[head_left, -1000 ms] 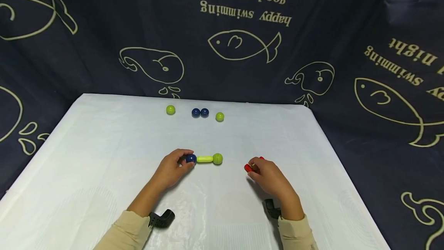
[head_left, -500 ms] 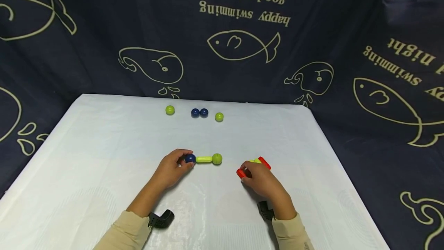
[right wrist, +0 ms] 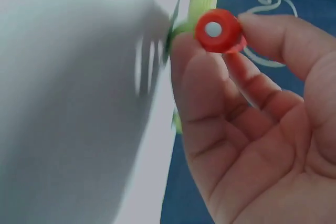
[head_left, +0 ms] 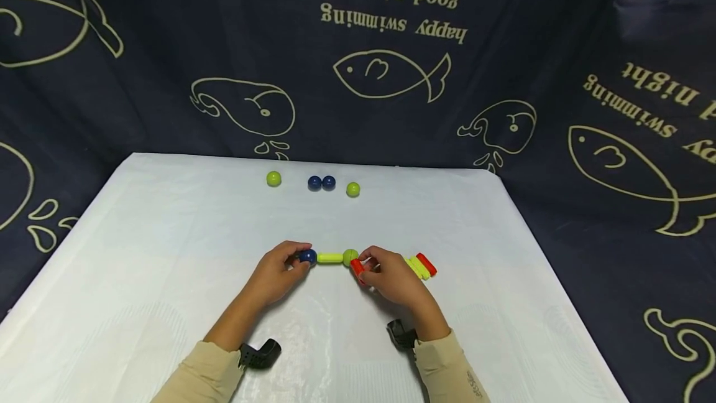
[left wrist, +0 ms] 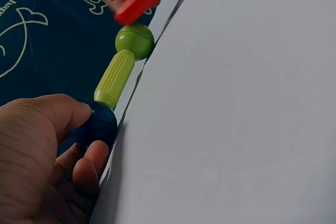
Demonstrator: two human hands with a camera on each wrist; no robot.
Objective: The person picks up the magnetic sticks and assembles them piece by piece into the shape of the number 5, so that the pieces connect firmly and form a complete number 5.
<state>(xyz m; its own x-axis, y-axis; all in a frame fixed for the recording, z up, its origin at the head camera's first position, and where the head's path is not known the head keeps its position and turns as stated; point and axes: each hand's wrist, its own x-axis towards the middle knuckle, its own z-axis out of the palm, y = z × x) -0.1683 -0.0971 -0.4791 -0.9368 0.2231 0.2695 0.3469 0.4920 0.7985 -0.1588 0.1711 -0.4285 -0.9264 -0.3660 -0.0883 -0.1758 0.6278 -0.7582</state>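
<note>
Left to right on the white-covered surface: at the far edge, a glossy light-green ball; nearer, the left hand, thumb and fingers round a glossy dark-blue ball. Two more dark-blue balls sit touching at the back. From the held ball, a ribbed yellow-green plastic-looking rod runs right to a seamed green ball, all in line. Another light-green ball lies behind. Next, a short red plastic-looking rod, pinched by the right hand. Change: that hand has come left from the spare rods, bringing the red rod up to the seamed ball; contact or small gap, can't tell. Work now looks centred on that ball, left end steadied. Rightmost, yellow-green rods beside another red rod.
</note>
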